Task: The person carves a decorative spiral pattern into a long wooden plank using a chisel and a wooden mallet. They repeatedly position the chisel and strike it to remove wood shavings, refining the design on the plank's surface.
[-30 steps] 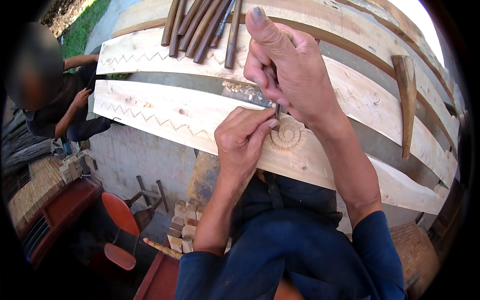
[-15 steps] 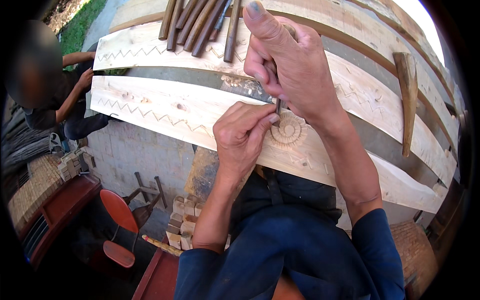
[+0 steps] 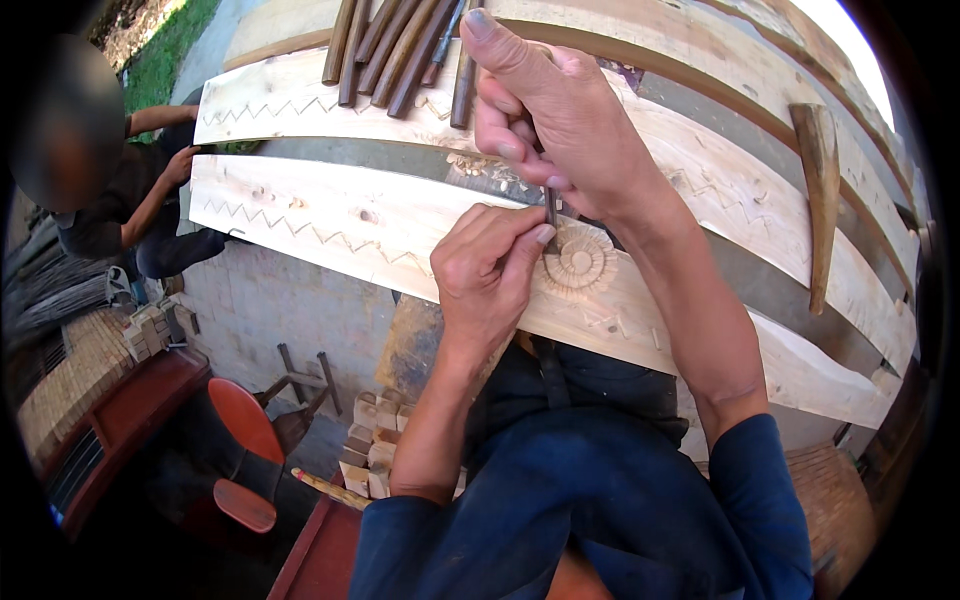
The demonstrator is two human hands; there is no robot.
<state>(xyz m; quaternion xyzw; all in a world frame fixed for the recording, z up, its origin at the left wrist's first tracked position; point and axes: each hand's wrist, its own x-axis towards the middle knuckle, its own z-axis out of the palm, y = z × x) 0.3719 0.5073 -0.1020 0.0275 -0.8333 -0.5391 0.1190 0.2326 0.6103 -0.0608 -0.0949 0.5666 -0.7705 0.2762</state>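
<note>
Beneath my hands lies a pale wooden board (image 3: 330,200) with a zigzag line along it and a round carved rosette (image 3: 582,264). My left hand (image 3: 487,262) is closed, thumb and fingers pinching the metal shaft of a carving chisel (image 3: 551,207) low down, beside the rosette's left edge. Above it, my right hand (image 3: 565,125) grips the chisel's upper part with curled fingers, thumb pointing up. Most of the handle is hidden in that hand. The cutting tip, near the left fingertips, meets the wood at the rosette's rim.
Several wooden-handled tools (image 3: 395,50) lie on the farther board. A tapered wooden club (image 3: 817,200) rests across the boards at right. Wood chips (image 3: 490,172) sit in the gap. At left another person (image 3: 140,190) holds the board ends; a red chair (image 3: 245,420) stands below.
My right hand has shifted slightly left and tilted, and the chisel with it. My left hand keeps its pinch beside the rosette. The whole view has moved a little.
</note>
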